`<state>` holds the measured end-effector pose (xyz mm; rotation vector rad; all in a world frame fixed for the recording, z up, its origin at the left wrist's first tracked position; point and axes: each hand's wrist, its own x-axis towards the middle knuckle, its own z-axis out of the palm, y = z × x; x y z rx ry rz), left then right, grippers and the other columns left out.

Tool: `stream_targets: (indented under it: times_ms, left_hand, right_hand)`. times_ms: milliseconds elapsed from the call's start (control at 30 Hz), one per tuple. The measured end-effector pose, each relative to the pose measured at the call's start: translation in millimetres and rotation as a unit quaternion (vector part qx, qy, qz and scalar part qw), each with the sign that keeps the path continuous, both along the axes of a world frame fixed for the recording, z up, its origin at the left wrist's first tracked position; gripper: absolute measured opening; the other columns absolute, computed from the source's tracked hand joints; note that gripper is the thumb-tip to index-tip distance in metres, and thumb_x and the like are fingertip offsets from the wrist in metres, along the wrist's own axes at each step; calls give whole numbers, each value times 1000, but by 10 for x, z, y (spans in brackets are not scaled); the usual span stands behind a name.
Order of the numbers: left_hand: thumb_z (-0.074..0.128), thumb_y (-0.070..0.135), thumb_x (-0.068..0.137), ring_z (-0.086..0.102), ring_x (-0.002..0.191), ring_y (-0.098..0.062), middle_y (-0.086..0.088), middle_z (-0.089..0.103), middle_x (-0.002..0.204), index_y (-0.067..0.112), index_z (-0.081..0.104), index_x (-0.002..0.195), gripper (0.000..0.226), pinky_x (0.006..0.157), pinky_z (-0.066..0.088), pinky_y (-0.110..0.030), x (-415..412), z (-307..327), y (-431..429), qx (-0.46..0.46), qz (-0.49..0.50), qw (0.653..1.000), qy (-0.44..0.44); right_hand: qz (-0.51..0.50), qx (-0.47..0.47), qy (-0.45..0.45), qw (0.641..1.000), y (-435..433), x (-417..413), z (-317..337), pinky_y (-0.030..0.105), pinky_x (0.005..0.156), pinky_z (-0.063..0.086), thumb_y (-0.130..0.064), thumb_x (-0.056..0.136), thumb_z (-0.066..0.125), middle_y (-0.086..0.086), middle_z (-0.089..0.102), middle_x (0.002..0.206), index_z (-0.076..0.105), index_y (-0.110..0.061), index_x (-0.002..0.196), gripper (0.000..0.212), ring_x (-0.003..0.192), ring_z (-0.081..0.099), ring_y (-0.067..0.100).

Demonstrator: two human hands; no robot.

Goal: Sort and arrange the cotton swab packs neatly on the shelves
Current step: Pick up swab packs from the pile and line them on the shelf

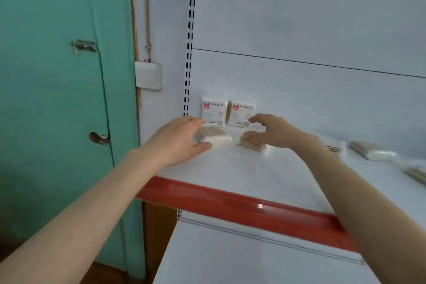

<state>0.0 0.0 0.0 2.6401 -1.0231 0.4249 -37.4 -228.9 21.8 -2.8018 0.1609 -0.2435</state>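
Two cotton swab packs stand upright against the back panel: the left standing pack [214, 110] and the right standing pack [241, 112]. In front of them lie two flat packs on the white shelf [242, 175]. My left hand [177, 139] grips the left flat pack [215, 136], thumb below and fingers above it. My right hand [270, 131] is curved over the right flat pack [251, 143], thumb and fingers at its sides. Whether either pack is off the shelf cannot be told.
More flat swab packs lie to the right: one [372, 150], another at the edge [417, 174], one partly behind my right forearm [337, 147]. The shelf has a red front strip [230, 200]. A green door [57, 99] and a wall switch [148, 75] are on the left.
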Motion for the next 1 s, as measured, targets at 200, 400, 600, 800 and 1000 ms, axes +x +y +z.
stream_targets:
  times_ms: [200,400,600,800,1000]
  left_hand:
    - [60,44,84,49,118,-20,-3,53,131,16,49,129,54,98,39,-31,623,35,-260,117,-86,987,70]
    - [48,22,94,56,90,-25,-11,63,106,11,52,121,30,75,41,-30,797,36,-228,3,-138,990,40]
    - [47,18,96,59,83,-29,-19,65,97,2,52,124,32,64,35,-28,919,71,-79,-201,-114,971,66]
    - [53,20,93,63,82,-13,-2,63,95,9,59,114,25,76,55,-39,883,96,28,-271,-117,947,129]
    - [50,18,92,60,90,-28,-4,61,97,19,52,104,12,77,52,-46,815,108,96,-280,-110,942,152]
  right_hand:
    - [-60,-52,75,994,-62,10,-129,29,97,35,-46,84,60,-1,54,126,51,-22,126,50,118,47,21]
    - [-71,-49,-20,996,-14,27,-92,35,83,47,-40,92,47,-1,64,95,56,-25,112,27,89,58,22]
    - [-51,31,-119,991,30,85,145,20,53,42,-24,98,39,-1,56,75,52,-21,112,19,61,50,7]
    - [-17,212,-112,971,77,83,226,33,60,58,-25,91,57,3,64,77,61,-17,95,10,68,65,25]
    - [7,194,1,981,72,18,271,15,66,48,-5,81,64,-1,64,87,57,-20,109,33,74,59,11]
